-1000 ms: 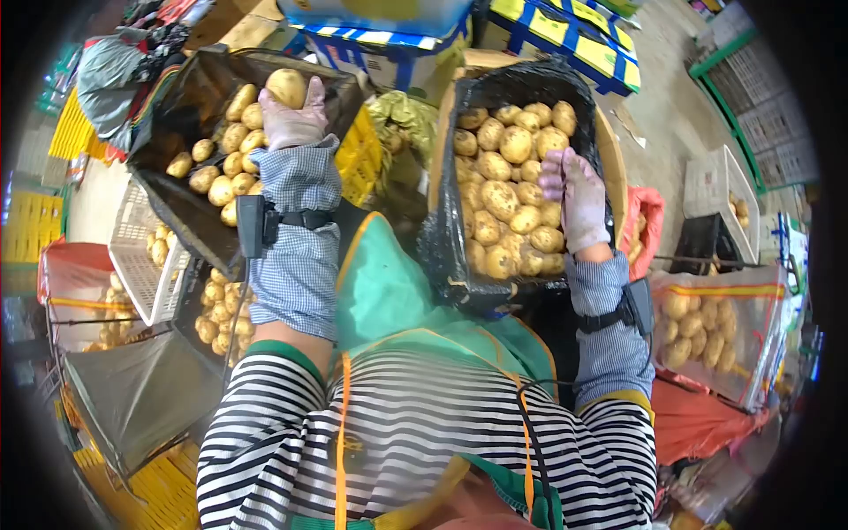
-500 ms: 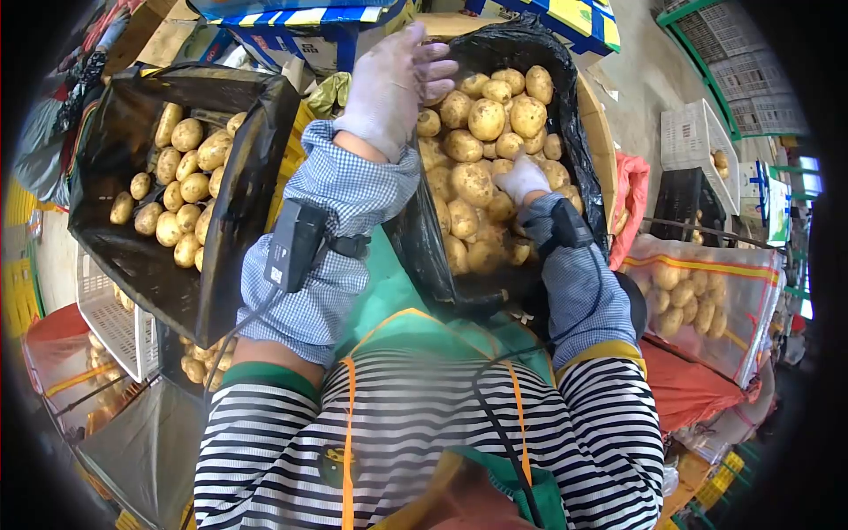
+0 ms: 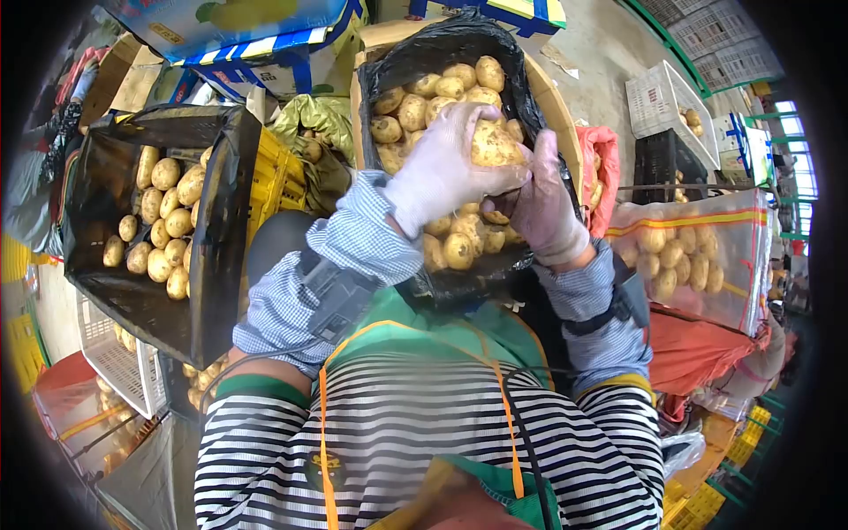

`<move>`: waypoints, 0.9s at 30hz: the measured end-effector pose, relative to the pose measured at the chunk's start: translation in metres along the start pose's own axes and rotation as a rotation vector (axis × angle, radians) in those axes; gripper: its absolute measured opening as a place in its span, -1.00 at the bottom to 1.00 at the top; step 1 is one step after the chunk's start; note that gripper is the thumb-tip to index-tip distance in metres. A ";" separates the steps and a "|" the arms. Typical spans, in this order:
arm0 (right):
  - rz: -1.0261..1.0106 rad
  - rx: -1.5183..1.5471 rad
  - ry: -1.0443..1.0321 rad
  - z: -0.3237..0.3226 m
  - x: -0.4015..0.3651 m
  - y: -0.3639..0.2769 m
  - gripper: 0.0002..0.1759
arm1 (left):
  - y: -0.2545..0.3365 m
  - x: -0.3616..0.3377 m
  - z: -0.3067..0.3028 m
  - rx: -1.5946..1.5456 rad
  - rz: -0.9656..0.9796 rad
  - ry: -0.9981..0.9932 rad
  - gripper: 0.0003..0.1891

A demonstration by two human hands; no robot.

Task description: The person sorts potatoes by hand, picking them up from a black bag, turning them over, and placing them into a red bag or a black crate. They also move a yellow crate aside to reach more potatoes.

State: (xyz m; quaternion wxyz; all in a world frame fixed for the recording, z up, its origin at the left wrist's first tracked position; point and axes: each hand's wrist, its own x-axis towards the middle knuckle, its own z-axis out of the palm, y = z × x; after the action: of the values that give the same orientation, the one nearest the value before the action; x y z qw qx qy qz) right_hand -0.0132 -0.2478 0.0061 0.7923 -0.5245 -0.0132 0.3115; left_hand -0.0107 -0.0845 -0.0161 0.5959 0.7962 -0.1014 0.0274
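Both my hands wear pale, soiled gloves and meet above a box lined with black plastic (image 3: 528, 81). My left hand (image 3: 446, 163) is closed around a potato (image 3: 496, 146) with brown specks. Close against it, my right hand (image 3: 549, 210) has curled fingers, its thumb raised beside that potato. A brownish potato surface (image 3: 497, 215) shows at the right fingertips, mostly covered by the hand. Several loose yellow potatoes (image 3: 458, 251) fill the box under and around my hands.
To the left, a black-lined crate (image 3: 106, 296) holds several potatoes, beside a yellow crate (image 3: 278, 181). Blue and white cartons (image 3: 291, 66) stand at the back. On the right are a clear bag of potatoes (image 3: 678, 256), a red bag (image 3: 599, 146) and a white crate (image 3: 667, 97).
My left hand has gone from open at the box's far left edge to gripping a potato over the box. My right hand has lifted from among the potatoes to meet it. The view has shifted.
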 end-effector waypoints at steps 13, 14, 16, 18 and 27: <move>-0.565 0.514 -0.151 -0.108 -0.103 -0.118 -0.30 | -0.048 0.033 0.004 -0.714 -0.415 0.185 -0.74; -0.662 0.454 -0.094 -0.131 -0.133 -0.150 -0.27 | -0.057 0.033 -0.001 -0.745 -0.384 0.104 -0.68; -0.831 0.386 0.037 -0.181 -0.199 -0.208 -0.24 | -0.044 0.031 0.002 -0.682 -0.400 0.106 -0.63; -0.940 0.448 0.156 -0.226 -0.248 -0.258 -0.24 | -0.041 0.030 0.003 -0.658 -0.396 0.112 -0.62; -0.184 -0.028 -0.101 -0.163 -0.056 -0.084 -0.66 | -0.048 0.028 -0.010 -0.789 -0.357 0.143 -0.66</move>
State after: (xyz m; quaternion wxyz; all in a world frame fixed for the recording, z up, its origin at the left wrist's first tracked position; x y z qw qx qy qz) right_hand 0.0388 -0.4313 0.0203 0.8083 -0.5159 -0.1055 0.2634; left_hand 0.0269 -0.0653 -0.0543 0.8553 0.5086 0.0766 -0.0620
